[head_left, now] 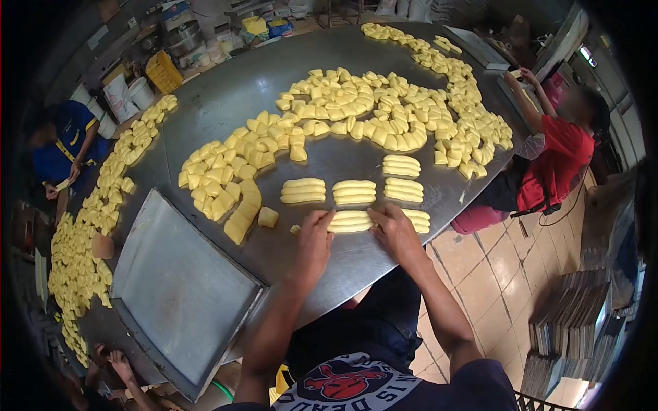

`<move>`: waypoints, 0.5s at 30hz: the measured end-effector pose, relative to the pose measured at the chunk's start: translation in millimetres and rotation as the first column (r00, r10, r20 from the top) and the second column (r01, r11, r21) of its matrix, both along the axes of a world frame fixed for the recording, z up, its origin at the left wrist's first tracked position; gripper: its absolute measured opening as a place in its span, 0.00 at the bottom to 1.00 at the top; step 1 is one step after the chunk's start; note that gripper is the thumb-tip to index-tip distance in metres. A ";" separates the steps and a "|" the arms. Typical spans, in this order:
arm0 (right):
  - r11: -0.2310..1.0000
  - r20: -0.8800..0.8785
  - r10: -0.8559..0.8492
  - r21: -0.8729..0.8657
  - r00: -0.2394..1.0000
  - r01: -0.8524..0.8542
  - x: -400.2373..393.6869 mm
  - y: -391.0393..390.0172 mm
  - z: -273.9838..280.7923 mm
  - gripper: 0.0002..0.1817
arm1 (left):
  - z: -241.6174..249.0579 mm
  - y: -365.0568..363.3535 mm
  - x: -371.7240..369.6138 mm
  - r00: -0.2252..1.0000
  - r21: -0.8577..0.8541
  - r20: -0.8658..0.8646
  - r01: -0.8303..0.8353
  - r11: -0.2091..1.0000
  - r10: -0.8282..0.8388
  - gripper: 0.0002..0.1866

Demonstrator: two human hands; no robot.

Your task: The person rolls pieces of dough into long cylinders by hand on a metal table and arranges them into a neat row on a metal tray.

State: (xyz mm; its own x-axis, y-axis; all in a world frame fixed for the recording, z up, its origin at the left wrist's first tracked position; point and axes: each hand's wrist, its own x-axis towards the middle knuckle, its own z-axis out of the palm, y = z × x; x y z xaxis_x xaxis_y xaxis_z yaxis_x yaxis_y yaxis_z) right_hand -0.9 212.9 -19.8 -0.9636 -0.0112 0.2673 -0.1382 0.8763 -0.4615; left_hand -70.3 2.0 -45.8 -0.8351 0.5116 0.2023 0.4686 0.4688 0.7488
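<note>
1. Dough sticks [351, 221]: pale yellow, slim, smooth, faintly glossy, rounded at ends; laid side by side, touching, as one compact bundle near front edge of steel table [226, 92].
2. Left hand [315, 238]: fingers bent, tips at bundle's left end.
3. Right hand [396, 231]: fingers bent, tips at bundle's right end.
4. Grip: both hands close about bundle's ends; pinched or merely touching, impossible to judge from this view.
5. Matching bundles [354, 192]: same yellow, same shape, just beyond; another partly hidden behind right hand.
6. Dough pieces [397, 103]: blocky, soft-edged, same yellow, crowded together farther back. Single dough chunk [268, 217]: apart, left of bundles.
7. Metal tray [181, 288]: shallow, grey, rimmed, left of left hand.
8. Red-shirted person [565, 157]: at right, beside table, hands raised.
</note>
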 end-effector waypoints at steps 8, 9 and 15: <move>0.992 0.121 0.042 -0.125 0.992 -0.027 -47.5 -4.4 55.1 0.23 | -8.8 17.2 47.3 0.992 -0.186 -0.047 0.108 0.977 -0.119 0.42; 0.983 0.035 0.061 -0.178 0.997 -0.054 -61.9 -9.9 58.9 0.23 | -8.3 16.3 48.8 0.992 -0.176 -0.040 0.109 0.978 -0.118 0.42; 0.973 -0.023 0.137 -0.186 0.990 -0.139 -173.4 -56.6 18.4 0.21 | 20.0 -5.7 57.8 0.996 -0.123 -0.092 -0.009 0.992 -0.002 0.40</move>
State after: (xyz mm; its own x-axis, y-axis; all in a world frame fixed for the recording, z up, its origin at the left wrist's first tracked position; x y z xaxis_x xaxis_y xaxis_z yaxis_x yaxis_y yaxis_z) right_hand -174.4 156.3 -1.3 -0.9535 -0.0923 0.2870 -0.2569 0.7469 -0.6133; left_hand -12.5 -3.7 -25.8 -0.8178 0.5345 0.2134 0.5306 0.5565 0.6394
